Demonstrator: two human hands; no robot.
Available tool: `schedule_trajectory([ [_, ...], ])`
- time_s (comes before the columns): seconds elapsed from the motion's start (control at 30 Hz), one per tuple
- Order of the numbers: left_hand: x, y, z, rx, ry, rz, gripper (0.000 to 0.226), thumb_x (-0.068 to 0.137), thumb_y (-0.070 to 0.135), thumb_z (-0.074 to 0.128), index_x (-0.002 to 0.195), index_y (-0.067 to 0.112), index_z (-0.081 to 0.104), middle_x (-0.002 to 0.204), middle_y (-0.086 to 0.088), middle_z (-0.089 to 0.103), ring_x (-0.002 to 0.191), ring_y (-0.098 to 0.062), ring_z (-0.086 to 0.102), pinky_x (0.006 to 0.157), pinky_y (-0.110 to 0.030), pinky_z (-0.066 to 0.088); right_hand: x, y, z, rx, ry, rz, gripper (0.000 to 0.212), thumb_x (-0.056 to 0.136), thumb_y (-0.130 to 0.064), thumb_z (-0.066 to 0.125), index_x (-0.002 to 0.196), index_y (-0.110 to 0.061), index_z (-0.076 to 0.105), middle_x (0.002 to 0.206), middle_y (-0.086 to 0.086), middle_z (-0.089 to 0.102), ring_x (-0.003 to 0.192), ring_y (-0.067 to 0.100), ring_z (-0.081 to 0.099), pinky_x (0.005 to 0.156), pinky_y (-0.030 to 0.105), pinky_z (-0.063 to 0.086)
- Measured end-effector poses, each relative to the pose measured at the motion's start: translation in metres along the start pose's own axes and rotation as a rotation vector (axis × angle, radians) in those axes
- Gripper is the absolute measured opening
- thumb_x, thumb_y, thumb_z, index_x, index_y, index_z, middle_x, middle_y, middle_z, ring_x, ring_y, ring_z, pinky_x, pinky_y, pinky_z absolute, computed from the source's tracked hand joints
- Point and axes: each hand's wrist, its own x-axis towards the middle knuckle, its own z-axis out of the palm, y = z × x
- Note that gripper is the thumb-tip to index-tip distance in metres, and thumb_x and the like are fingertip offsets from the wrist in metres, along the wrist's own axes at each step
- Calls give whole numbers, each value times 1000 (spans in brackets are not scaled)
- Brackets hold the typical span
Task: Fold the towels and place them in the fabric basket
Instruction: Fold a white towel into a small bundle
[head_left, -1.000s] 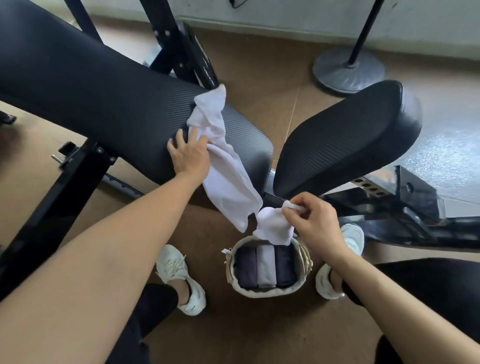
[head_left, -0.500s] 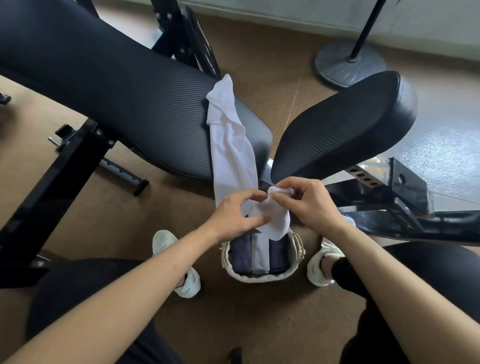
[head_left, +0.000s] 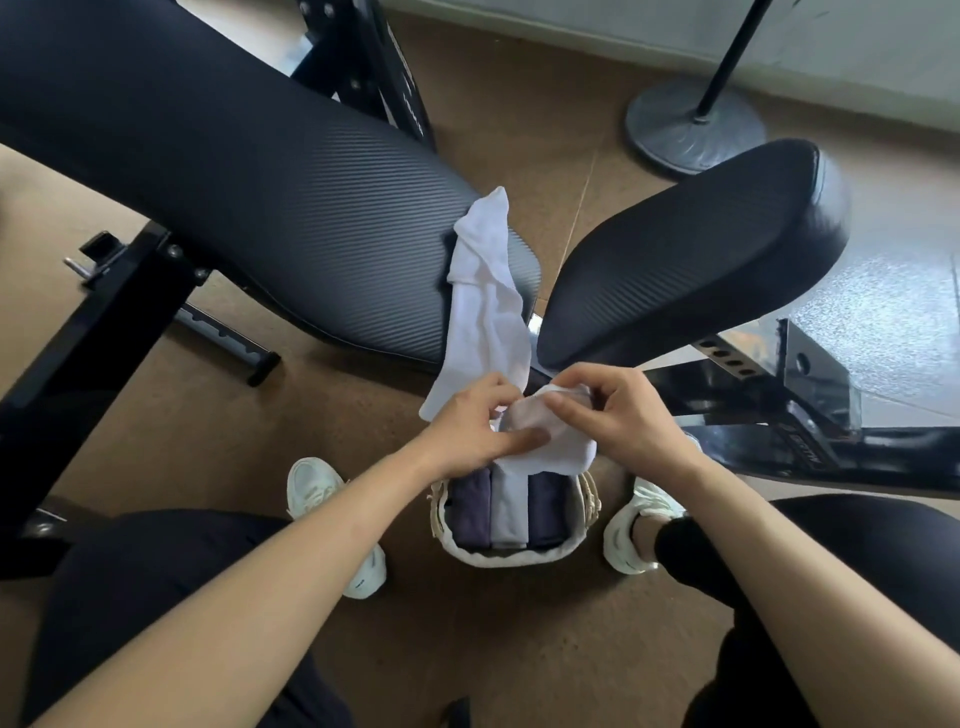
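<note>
Left hand (head_left: 467, 426) & right hand (head_left: 618, 415) both pinch the towel (head_left: 483, 322) at its lower end, seemingly mid-fold, just above the basket (head_left: 514, 558). Its top end is draped on the counter (head_left: 260, 208). Cloth is soft, light & floppy, so grip corners/edges w/ both hands.

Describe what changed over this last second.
The left hand left the bench pad and came down to join the right hand, both now pinching the lower end of the white towel above the basket. The towel's top still lies on the pad; three folded towels stay in the basket.
</note>
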Motion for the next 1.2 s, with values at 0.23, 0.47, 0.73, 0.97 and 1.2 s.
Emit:
schedule_trajectory([
  [0.23,-1,-17,-22,229,-30,-45,48,71,65,74,70,21,55,64,7,50,61,-10,48,60,-34,39,2,10,-9,-121,185,53,15,92,-24,74,81,-15,71,71,1,67,68,15,59,62,23,42],
  [0.47,-20,-38,-46,414,-74,-138,31,81,52,76,72,27,59,65,9,58,64,-11,56,60,-32,39,-11,19,-25,-213,456,217,18,91,-33,73,90,-16,78,79,1,72,81,17,64,76,34,51],
  [0.73,-52,-38,-39,299,-112,-166,18,93,41,70,76,34,64,75,2,67,71,-19,64,64,-34,50,-32,42,-35,-530,206,419,20,90,-36,65,73,-26,68,79,6,69,101,33,56,88,47,48],
  [0.97,-71,-5,-13,188,-132,-66,14,91,50,65,96,42,74,92,7,73,88,-17,67,81,-47,57,-57,15,5,-309,-114,209,59,83,-35,80,138,-30,59,111,-10,66,93,6,56,77,18,42],
  [1.2,-93,19,6,97,-115,4,14,95,30,70,107,31,77,97,12,74,93,-8,69,78,-21,53,-71,6,40,-107,-305,152,19,92,-40,73,106,-29,76,96,-17,73,90,2,68,78,26,55],
])
